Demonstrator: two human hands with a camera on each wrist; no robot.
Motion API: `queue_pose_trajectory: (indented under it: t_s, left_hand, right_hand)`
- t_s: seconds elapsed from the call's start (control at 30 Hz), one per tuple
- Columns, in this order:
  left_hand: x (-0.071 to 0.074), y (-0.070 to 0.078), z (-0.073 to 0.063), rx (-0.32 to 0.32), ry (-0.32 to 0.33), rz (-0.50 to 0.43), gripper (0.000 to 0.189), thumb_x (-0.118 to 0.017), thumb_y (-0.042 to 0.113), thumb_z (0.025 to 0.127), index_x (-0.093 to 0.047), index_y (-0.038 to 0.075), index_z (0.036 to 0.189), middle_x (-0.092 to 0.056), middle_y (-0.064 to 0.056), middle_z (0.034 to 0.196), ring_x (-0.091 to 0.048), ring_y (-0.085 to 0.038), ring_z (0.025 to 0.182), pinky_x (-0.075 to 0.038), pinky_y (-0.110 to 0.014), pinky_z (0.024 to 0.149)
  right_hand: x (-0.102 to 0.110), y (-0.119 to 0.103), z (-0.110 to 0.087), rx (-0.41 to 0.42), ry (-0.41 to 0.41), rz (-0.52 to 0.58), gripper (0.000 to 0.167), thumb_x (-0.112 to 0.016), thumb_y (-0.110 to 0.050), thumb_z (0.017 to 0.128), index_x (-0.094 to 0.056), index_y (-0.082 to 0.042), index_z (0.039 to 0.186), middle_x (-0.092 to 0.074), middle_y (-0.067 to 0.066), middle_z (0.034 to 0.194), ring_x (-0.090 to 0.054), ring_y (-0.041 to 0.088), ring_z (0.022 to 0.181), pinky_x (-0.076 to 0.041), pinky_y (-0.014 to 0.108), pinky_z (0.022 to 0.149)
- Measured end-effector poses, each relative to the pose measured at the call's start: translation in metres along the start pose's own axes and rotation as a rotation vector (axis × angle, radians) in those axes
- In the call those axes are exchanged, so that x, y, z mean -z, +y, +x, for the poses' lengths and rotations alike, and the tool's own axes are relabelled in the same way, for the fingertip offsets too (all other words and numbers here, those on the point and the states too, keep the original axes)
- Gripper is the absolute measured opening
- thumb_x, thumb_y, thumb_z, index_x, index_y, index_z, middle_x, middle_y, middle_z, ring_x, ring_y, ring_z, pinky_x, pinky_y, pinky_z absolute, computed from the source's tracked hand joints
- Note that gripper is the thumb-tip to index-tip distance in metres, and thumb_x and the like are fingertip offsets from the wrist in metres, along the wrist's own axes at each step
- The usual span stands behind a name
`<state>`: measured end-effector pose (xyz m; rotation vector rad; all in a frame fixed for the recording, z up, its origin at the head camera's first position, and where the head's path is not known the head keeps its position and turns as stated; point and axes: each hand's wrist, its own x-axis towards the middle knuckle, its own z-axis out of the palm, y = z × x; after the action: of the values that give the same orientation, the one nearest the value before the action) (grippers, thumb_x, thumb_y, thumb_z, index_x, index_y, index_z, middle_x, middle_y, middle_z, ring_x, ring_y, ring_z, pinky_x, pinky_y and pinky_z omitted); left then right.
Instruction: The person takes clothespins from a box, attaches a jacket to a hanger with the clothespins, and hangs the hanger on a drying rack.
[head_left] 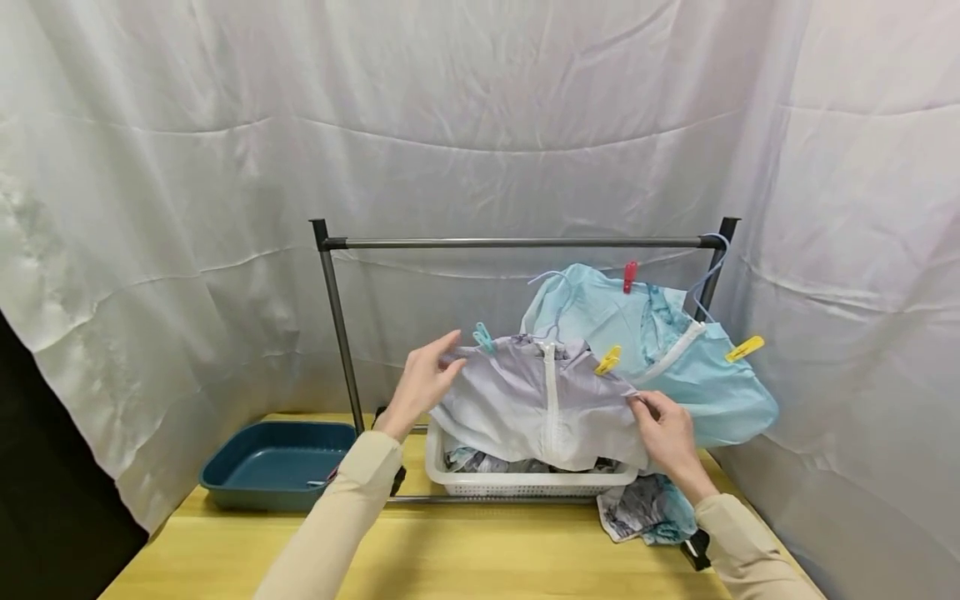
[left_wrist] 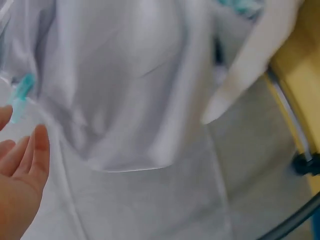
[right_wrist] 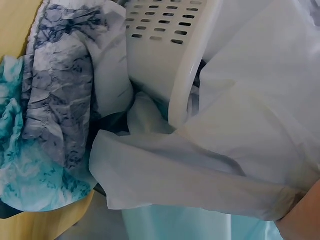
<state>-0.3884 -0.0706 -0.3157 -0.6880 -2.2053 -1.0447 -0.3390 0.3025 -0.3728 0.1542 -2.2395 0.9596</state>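
A lavender-to-white zip jacket [head_left: 502, 400] is spread over the basket, a hanger hook [head_left: 555, 275] rising behind its collar. A teal clothespin [head_left: 483, 337] grips its left shoulder and a yellow clothespin [head_left: 608, 360] its right one. My left hand [head_left: 420, 383] is beside the teal clothespin, fingers extended and apart from it in the left wrist view. At the jacket's right side, my right hand [head_left: 669, 433] pinches the fabric between thumb and fingers. Behind it hangs a light blue jacket [head_left: 600, 308] with a red clothespin [head_left: 629, 277] and another yellow clothespin [head_left: 745, 348].
A dark metal rack [head_left: 525, 242] spans the table [head_left: 480, 550]. The white basket [head_left: 525, 483] beneath it holds crumpled cloth. Patterned grey and teal fabric [head_left: 648, 507] spills out at the basket's right. A dark teal basin [head_left: 277, 496] stands at the left.
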Motion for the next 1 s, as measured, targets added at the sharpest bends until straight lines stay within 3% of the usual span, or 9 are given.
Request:
queue_pose_trajectory:
  t_s: [0.13, 0.27, 0.37, 0.5, 0.7, 0.87, 1.0]
  left_hand:
    - [-0.006, -0.02, -0.029, 0.061, 0.07, -0.036, 0.043, -0.068, 0.011, 0.092, -0.06, 0.005, 0.133, -0.069, -0.016, 0.12, -0.071, -0.027, 0.087, -0.059, -0.036, 0.076]
    - [-0.011, -0.039, -0.056, 0.08, 0.083, -0.013, 0.039, -0.071, 0.013, 0.09, -0.065, 0.003, 0.127, -0.069, -0.015, 0.119, -0.071, -0.026, 0.084, -0.059, -0.038, 0.074]
    - [-0.015, -0.05, -0.076, 0.062, 0.029, 0.036, 0.037, -0.072, 0.015, 0.09, -0.066, 0.002, 0.124, -0.067, -0.017, 0.123, -0.07, -0.029, 0.095, -0.058, -0.04, 0.078]
    - [-0.021, -0.058, -0.097, 0.021, -0.102, 0.095, 0.037, -0.071, 0.022, 0.091, -0.068, 0.001, 0.121, -0.061, -0.022, 0.131, -0.061, -0.037, 0.117, -0.052, -0.05, 0.094]
    - [-0.026, -0.061, -0.118, 0.02, -0.284, 0.147, 0.042, -0.069, 0.04, 0.09, -0.072, 0.007, 0.116, -0.052, -0.024, 0.141, -0.051, -0.044, 0.128, -0.043, -0.06, 0.102]
    - [-0.026, -0.06, -0.126, 0.026, -0.33, 0.174, 0.04, -0.071, 0.046, 0.087, -0.078, 0.009, 0.102, -0.051, -0.023, 0.142, -0.05, -0.044, 0.129, -0.042, -0.06, 0.103]
    - [-0.026, -0.061, -0.128, -0.005, -0.327, 0.189, 0.032, -0.073, 0.042, 0.086, -0.079, 0.012, 0.093, -0.058, -0.023, 0.135, -0.051, -0.04, 0.13, -0.043, -0.055, 0.105]
  right_hand:
    - [0.004, 0.004, -0.001, -0.011, 0.036, -0.014, 0.021, -0.057, -0.023, 0.1, -0.074, -0.009, 0.099, -0.069, 0.006, 0.088, -0.052, 0.002, 0.068, -0.043, 0.024, 0.06]
    - [0.008, 0.006, 0.0, -0.031, 0.053, -0.013, 0.023, -0.056, -0.024, 0.101, -0.073, -0.01, 0.099, -0.069, 0.006, 0.088, -0.052, 0.003, 0.067, -0.042, 0.024, 0.06]
    - [0.011, 0.008, -0.001, -0.057, 0.067, -0.003, 0.023, -0.056, -0.025, 0.101, -0.073, -0.01, 0.101, -0.068, 0.006, 0.089, -0.052, 0.003, 0.067, -0.042, 0.023, 0.059]
    - [0.016, 0.01, -0.003, -0.079, 0.127, 0.033, 0.024, -0.056, -0.024, 0.101, -0.073, -0.008, 0.104, -0.069, 0.007, 0.095, -0.052, -0.004, 0.071, -0.042, 0.017, 0.061]
    - [0.027, 0.014, 0.0, -0.065, 0.257, 0.055, 0.023, -0.057, -0.019, 0.099, -0.073, -0.003, 0.104, -0.07, 0.014, 0.1, -0.049, -0.015, 0.075, -0.039, 0.008, 0.065]
    - [0.036, 0.02, 0.004, -0.084, 0.349, 0.034, 0.022, -0.059, -0.018, 0.098, -0.074, -0.002, 0.103, -0.07, 0.011, 0.096, -0.046, -0.015, 0.071, -0.037, 0.007, 0.064]
    - [0.042, 0.025, 0.007, -0.121, 0.415, 0.013, 0.022, -0.062, -0.02, 0.096, -0.075, -0.003, 0.101, -0.064, -0.009, 0.082, -0.045, -0.012, 0.067, -0.035, 0.01, 0.061]
